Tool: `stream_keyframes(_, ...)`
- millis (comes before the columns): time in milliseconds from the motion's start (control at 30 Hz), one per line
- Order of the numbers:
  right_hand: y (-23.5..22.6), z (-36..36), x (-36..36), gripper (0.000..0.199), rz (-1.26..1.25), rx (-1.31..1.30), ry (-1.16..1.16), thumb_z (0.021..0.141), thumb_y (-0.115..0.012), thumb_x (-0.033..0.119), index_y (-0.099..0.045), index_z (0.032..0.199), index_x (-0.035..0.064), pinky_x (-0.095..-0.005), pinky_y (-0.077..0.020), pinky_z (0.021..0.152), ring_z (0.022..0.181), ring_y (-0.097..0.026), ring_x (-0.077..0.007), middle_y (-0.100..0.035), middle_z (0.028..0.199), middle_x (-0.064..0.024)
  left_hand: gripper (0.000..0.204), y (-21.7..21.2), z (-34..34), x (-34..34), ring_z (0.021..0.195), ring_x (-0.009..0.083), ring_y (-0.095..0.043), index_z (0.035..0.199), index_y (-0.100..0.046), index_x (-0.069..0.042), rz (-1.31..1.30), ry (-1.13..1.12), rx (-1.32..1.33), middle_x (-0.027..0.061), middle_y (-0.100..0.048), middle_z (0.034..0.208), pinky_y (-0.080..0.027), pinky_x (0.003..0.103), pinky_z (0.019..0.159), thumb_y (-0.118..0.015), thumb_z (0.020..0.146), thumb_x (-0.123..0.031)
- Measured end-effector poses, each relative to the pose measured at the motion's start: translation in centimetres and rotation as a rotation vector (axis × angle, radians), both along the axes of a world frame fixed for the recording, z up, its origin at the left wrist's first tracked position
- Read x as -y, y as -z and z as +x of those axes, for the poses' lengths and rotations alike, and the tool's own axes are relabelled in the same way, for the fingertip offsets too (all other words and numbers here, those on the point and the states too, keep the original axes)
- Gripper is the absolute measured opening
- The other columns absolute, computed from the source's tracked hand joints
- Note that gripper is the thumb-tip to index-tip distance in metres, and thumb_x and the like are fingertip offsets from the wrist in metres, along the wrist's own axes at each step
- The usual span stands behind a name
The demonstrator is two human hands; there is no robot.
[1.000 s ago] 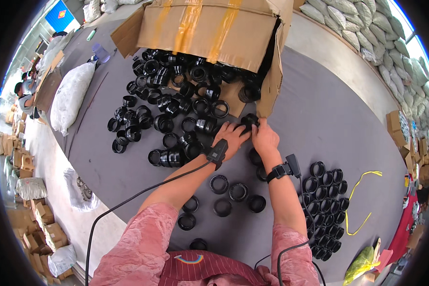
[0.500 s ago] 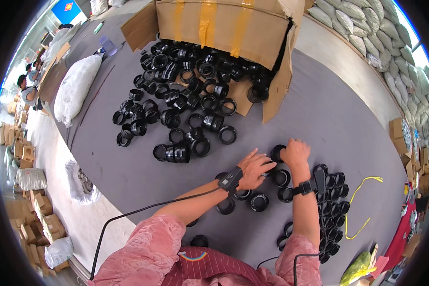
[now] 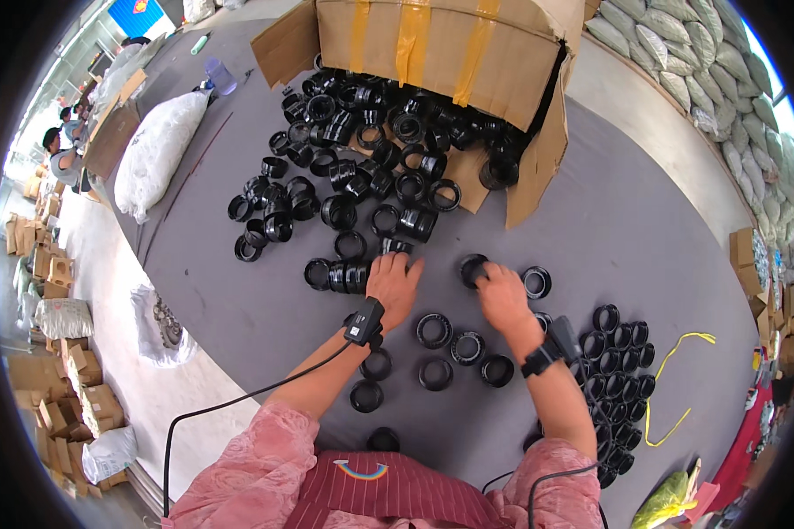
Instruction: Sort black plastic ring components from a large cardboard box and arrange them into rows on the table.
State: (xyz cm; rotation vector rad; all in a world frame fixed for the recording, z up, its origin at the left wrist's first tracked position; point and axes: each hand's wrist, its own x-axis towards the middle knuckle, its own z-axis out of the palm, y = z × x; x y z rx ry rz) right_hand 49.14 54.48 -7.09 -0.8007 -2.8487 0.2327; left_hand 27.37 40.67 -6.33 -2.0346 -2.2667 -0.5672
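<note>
At the near edge of a loose pile of black rings (image 3: 340, 212), my left hand (image 3: 393, 287) reaches over some rings with its thumb apart from its fingers. It covers part of the rings beneath it, and no firm grip on one shows. My right hand (image 3: 503, 304) is closed on a tilted black ring (image 3: 472, 269) just to its left. Below and between my hands, several single rings (image 3: 434, 331) lie on the grey table (image 3: 265, 353). Another ring (image 3: 536, 282) lies to the right of my right hand.
An open cardboard box (image 3: 441, 44) lies at the far side, with rings spilling out. Closely set rows of rings (image 3: 616, 379) stand at the right, near a yellow strap (image 3: 651, 414). A white sack (image 3: 161, 159) lies at the far left. Cables run from both wrists.
My left hand has moved left, from the single rings to the pile's near edge. My right hand has shifted left, and a ring it covered now lies to its right.
</note>
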Motion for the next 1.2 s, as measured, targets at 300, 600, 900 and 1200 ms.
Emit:
stream_keyframes(300,-3.2,-5.6,4.1,0.037,-0.308,-0.366,0.231,0.077,-0.073,0.028,-0.070,0.104,0.0032,-0.0460,-0.0500,0.089,0.105,-0.062,-0.0372,-0.065,0.112,-0.0169,0.064,-1.2,0.6,3.3,0.115,0.0386,-0.051,0.124,-0.058,-0.007,0.112,0.398,0.243,0.0180,-0.050,0.130,-0.044,0.047,0.098,-0.083,0.065,-0.017)
stream_keyframes(600,-1.0,-10.2,3.7,0.029,-0.444,-0.290,0.246,0.082,-0.071,0.023,-0.068,0.102,0.0023,-0.0437,-0.0521,0.085,0.100,-0.065,-0.0354,-0.067,0.105,-0.0177,0.082,-0.1,1.2,4.8,0.117,0.0383,-0.051,0.137,-0.046,-0.004,-0.019,-0.097,0.541,0.0191,-0.048,0.130,-0.045,0.043,0.099,-0.084,0.065,-0.016)
stream_keyframes(900,-3.3,-5.5,6.2,0.030,-0.120,-0.163,0.084,0.075,-0.068,0.011,-0.071,0.104,0.0079,-0.0401,-0.0533,0.083,0.096,-0.064,-0.0303,-0.066,0.105,-0.0113,0.077,-3.1,-1.5,12.8,0.121,0.0368,-0.050,0.136,-0.048,-0.005,0.098,-0.081,0.536,0.0179,-0.048,0.132,-0.043,0.045,0.102,-0.082,0.068,-0.015)
stream_keyframes(1200,-0.8,-9.3,7.0,0.023,-0.109,0.026,-0.037,0.071,-0.066,0.015,-0.075,0.091,0.0106,-0.0413,-0.0462,0.084,0.093,-0.064,-0.0277,-0.068,0.089,-0.0091,0.079,0.2,-3.5,17.6,0.126,0.0400,-0.043,0.139,-0.044,-0.003,-0.225,-0.017,0.630,0.0208,-0.045,0.138,-0.036,0.047,0.108,-0.077,0.068,-0.015)
